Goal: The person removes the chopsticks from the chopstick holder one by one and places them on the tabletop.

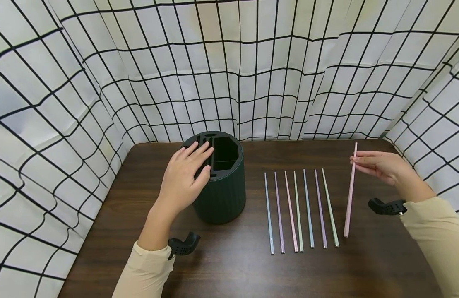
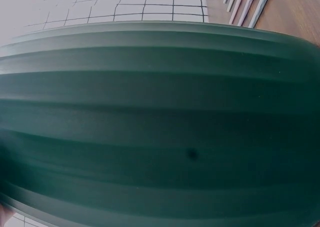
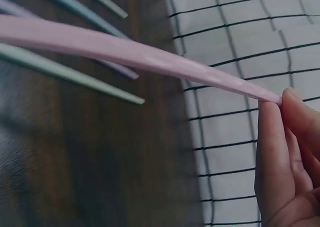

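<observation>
A dark green ribbed utensil holder [image 1: 223,200] stands upright left of the table's middle, its top divided into compartments. My left hand [image 1: 182,178] rests over the left part of its rim with the fingers stretched out. The holder's ribbed wall [image 2: 165,122] fills most of the left wrist view. At the right, my right hand [image 1: 385,167] pinches a pink chopstick [image 1: 350,198] by its thin end between thumb and fingers. Beside that chopstick, several blue, purple, pink and green chopsticks lie in a row, a pale green one [image 1: 330,209] being nearest.
All this stands on a dark brown wooden table [image 1: 140,207]. White cloth with a black grid [image 1: 266,82] hangs around its back and sides. A black wrist device [image 1: 184,244] is on the left wrist, another [image 1: 386,207] on the right.
</observation>
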### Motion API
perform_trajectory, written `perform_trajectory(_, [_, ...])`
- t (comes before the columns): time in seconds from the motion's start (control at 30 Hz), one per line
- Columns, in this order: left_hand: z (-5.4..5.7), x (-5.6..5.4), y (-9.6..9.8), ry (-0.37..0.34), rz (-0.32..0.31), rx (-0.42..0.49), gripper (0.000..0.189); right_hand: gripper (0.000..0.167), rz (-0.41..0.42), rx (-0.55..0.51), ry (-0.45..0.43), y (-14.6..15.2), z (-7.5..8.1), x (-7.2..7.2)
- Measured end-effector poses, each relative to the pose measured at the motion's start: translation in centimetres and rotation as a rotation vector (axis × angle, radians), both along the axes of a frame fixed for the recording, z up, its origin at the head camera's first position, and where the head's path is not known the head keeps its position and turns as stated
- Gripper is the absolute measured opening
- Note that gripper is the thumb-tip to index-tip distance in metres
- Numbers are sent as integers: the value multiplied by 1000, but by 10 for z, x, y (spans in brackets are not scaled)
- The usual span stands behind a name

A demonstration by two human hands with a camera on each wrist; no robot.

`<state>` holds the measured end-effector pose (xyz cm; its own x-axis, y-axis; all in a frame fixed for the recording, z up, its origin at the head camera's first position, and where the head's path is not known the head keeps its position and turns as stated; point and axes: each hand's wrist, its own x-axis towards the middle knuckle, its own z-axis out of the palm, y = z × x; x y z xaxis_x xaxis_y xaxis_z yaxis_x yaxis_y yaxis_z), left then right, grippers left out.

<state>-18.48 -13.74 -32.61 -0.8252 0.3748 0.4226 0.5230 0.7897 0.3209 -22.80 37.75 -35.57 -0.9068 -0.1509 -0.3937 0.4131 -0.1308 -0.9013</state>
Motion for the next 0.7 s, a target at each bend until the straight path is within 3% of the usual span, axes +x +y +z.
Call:
perform_trajectory(0.13, [0, 1, 0, -13, 3, 0, 49, 29, -17, 55, -35, 1, -18, 0])
perform_trajectory(0.4, [-1, 1, -1, -22, 8, 4, 50, 26, 74, 159, -27, 2, -55, -12])
perform_trajectory(0.7, [-1, 1, 0, 2, 0, 15, 48, 29, -5, 194, -97, -8, -78, -12])
